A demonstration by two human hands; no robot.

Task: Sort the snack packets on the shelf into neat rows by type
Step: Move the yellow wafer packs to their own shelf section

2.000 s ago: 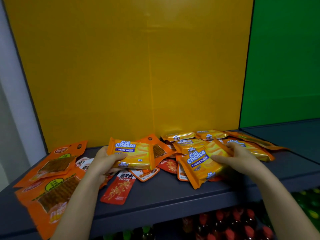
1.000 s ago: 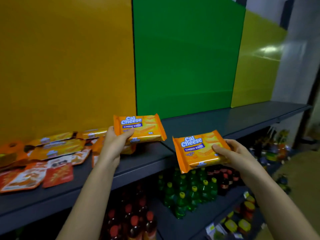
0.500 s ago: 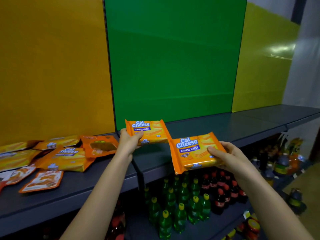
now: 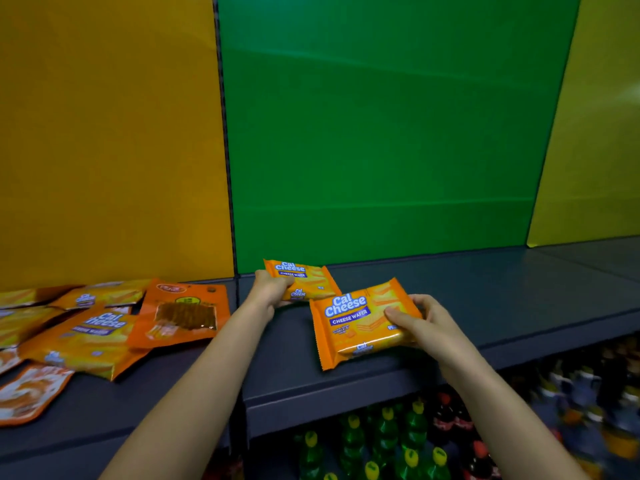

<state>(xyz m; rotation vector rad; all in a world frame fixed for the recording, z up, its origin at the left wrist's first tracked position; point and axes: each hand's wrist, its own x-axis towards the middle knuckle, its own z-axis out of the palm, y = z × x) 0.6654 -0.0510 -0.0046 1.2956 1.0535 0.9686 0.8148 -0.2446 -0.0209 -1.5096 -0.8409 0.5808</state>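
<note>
- Step in hand: two wafer packets are being set down on the shelf [image 4: 502, 299] section in front of the green panel [image 4: 381, 133]. This is judged to be the start of a row for that type.
- The left hand [image 4: 272, 289] is curled round the left end of the rear packet [image 4: 311, 278], which lies close to the back panel. Whether it already rests on the shelf cannot be told.
- The right hand [image 4: 420, 323] is closed on the right end of the front packet [image 4: 353, 323], thumb on top. The packet is held tilted, just in front of the rear one, with its near corner towards the front edge [image 4: 346, 400].
- Next move, as judged: the front packet should be levelled, squared to the rear packet and released. The corner should be kept behind the edge.
- Edges: a drop to the bottles [image 4: 381, 434] lies beyond the front edge. The back panel limits travel rearward.
- Open room: bare shelf extends to the right of both hands. On the left, beyond the section joint, the unsorted pile [image 4: 90, 336] and a windowed orange pouch [image 4: 183, 315] lie close.
</note>
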